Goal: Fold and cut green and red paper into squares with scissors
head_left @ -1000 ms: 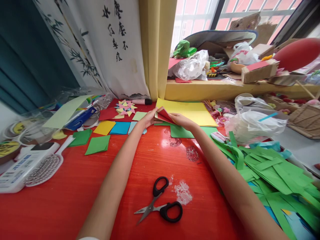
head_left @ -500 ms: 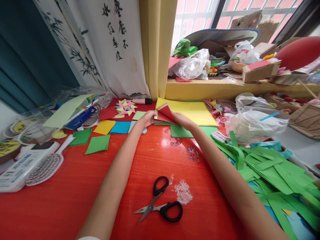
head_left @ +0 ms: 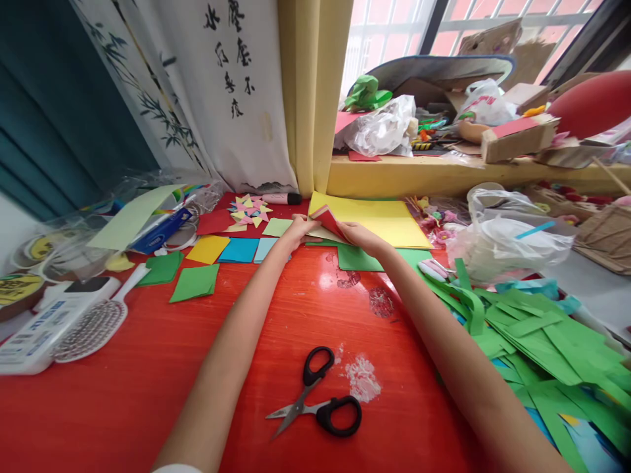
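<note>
Both my arms reach to the far side of a red table [head_left: 148, 368]. My left hand [head_left: 296, 231] pinches the near left corner of a stack of coloured paper [head_left: 379, 220], yellow on top, with green sheets underneath. My right hand [head_left: 355, 235] lifts a red sheet [head_left: 328, 220] from that corner and holds it curled up. The fingers of both hands are closed on paper. Black-handled scissors [head_left: 318, 401] lie shut on the table near me, between my forearms.
Small coloured paper squares [head_left: 211, 253] and paper stars [head_left: 248, 210] lie to the left, by a hairbrush [head_left: 91, 328] and white box. Green paper strips [head_left: 537, 335] pile up at right, behind them a plastic bag [head_left: 507, 240]. A cluttered window sill [head_left: 444, 174] runs behind.
The red sheet's lifted corner rose, then came down a little. My left hand has slid slightly further in along the stack's edge. The arms have barely shifted.
</note>
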Demonstrator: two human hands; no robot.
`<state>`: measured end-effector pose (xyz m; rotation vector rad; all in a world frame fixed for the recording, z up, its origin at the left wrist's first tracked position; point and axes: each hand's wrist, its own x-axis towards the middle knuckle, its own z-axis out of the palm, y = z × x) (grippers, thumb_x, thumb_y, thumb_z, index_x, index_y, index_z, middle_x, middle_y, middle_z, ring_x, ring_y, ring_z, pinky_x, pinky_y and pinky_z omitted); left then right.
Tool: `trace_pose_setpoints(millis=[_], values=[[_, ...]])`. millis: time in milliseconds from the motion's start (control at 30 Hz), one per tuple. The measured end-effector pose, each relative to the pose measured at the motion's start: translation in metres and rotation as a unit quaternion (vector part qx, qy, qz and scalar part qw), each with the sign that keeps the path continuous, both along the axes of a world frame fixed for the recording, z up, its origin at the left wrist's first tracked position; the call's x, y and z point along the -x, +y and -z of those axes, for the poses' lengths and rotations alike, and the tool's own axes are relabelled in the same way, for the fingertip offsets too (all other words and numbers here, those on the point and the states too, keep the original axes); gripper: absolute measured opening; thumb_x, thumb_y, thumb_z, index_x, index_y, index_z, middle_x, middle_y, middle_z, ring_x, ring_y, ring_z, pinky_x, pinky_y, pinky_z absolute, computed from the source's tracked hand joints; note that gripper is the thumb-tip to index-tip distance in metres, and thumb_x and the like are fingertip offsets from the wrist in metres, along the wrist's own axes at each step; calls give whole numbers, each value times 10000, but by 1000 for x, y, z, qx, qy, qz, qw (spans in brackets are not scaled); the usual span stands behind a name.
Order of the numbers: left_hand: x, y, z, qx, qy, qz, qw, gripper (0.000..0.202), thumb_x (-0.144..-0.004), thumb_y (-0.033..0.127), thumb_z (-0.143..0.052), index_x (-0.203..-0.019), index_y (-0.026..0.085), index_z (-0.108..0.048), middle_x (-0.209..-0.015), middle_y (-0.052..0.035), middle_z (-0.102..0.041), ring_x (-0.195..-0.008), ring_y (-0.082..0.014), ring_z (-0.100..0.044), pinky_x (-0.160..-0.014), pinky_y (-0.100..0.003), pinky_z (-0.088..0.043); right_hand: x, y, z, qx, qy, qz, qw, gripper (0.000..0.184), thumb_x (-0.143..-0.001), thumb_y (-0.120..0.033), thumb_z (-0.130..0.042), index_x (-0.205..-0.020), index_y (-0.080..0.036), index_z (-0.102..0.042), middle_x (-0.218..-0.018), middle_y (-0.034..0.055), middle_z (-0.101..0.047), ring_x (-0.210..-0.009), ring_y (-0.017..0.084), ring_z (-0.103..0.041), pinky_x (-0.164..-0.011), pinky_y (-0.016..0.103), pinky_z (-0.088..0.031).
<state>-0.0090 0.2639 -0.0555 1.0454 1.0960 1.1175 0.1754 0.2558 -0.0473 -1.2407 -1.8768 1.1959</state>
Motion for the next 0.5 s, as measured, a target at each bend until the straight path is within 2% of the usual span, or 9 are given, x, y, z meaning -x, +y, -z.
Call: trace_pose_setpoints(millis=[100, 200, 333, 500], values=[[-2, 1, 0, -16, 19, -10, 1000, 247, -719, 326, -697, -825, 158, -550, -781, -42, -602, -834, -194, -621, -712, -380, -576, 0, -1, 0, -6, -5, -2, 1000, 539, -860, -570, -424, -1153, -177, -646, -1241, 56, -608, -1160, 254, -535, -988, 363, -391], [-2, -1, -4, -17, 27, 8, 999, 340, -738, 467, -645, -846, 147, -612, -822, -82, -635, -857, -232, -627, -659, -371, -586, 0, -1, 0, -13, -7, -13, 1000, 497, -863, -568, -421, -1128, -224, -662, -1241, 24, -609, -1151, 243, -543, -995, 369, -387], [-3, -5, -10, -21, 32, 23, 999, 419, -679, 511, -683, -895, 153, -653, -935, -101, -668, -912, -252, -627, -651, -337, -585, -1, -1, 0, -17, -10, -18, 1000, 505, -859, -579, -420, -1139, -231, -657, -1247, 22, -605, -1157, 246, -537, -1002, 376, -382], [-5, -6, -11, -17, 44, 7, 999, 462, -659, 526, -691, -926, 150, -669, -966, -116, -672, -907, -260, -629, -638, -332, -579, -2, -2, -1, -14, -12, -24, 1000, 559, -851, -611, -411, -1161, -209, -644, -1251, 34, -602, -1148, 254, -542, -995, 374, -393]])
